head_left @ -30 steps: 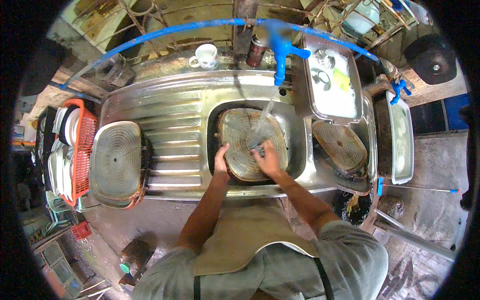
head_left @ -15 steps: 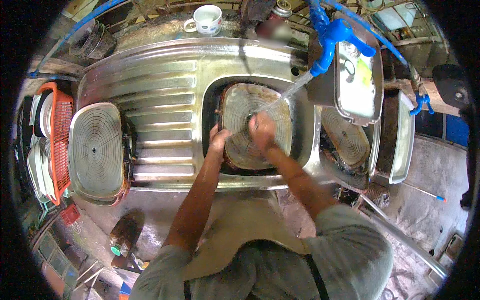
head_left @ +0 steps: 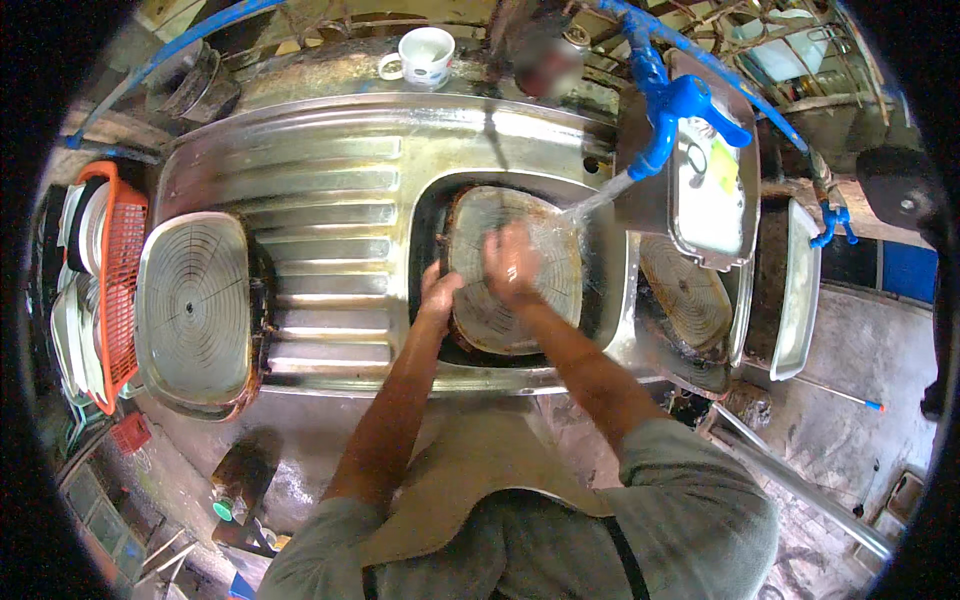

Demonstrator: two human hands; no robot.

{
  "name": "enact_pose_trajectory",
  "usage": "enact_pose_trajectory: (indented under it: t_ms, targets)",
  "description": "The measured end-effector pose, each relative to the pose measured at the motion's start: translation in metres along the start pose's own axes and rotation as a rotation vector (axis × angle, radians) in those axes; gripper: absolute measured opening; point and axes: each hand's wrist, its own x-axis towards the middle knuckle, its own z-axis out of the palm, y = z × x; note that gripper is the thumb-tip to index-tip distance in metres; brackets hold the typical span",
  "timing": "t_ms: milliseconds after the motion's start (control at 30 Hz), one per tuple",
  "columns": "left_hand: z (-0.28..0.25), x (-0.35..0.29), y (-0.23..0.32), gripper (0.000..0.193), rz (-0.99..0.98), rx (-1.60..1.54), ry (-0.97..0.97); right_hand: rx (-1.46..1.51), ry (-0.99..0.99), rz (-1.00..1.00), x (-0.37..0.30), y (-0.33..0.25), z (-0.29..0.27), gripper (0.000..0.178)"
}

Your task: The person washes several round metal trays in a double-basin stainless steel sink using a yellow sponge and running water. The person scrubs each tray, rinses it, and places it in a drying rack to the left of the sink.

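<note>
Head view: right grip [head_left: 512, 264] now farther up the pan [head_left: 555, 262]

Far glare is streaking the steel sink unit [head_left: 430, 150], the right hand [head_left: 513, 262] is blurring, and edges are bowing.

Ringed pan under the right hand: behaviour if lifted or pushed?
Likely slippery: water is running onto the ringed pan. Probably stiff, as it looks metallic. Its broad, flat shape suggests sliding rather than rolling.
</note>
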Motion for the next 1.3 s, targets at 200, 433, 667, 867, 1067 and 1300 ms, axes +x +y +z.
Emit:
enact_pose_trajectory:
  t_ms: [200,433,667,867,1067,1300]
  targets:
    - [0.014,-0.007,0.012,0.031,-0.189,0.058,0.042,-0.034,-0.117,-0.009,0.040,0.051,-0.002,0.024]
    - [-0.008,0.004,-0.004,0.033,-0.118,0.141,0.042,-0.314,-0.035,0.109,-0.017,0.112,-0.044,0.018]
    - [-0.007,0.007,0.005,0.030,-0.069,0.064,-0.184,-0.138,-0.125,-0.219,0.013,0.112,0.008,0.026]
    - [-0.024,0.008,-0.006,0.028,-0.033,0.148,-0.038,-0.365,-0.189,0.138,0.007,0.094,-0.032,0.022]
    - [0.007,-0.004,0.006,0.027,-0.042,0.050,-0.057,0.061,0.094,-0.502,0.032,0.088,0.033,0.029]
    - [-0.005,0.009,0.001,0.027,-0.040,0.080,-0.066,-0.318,-0.253,-0.029,-0.015,0.128,-0.080,0.012]
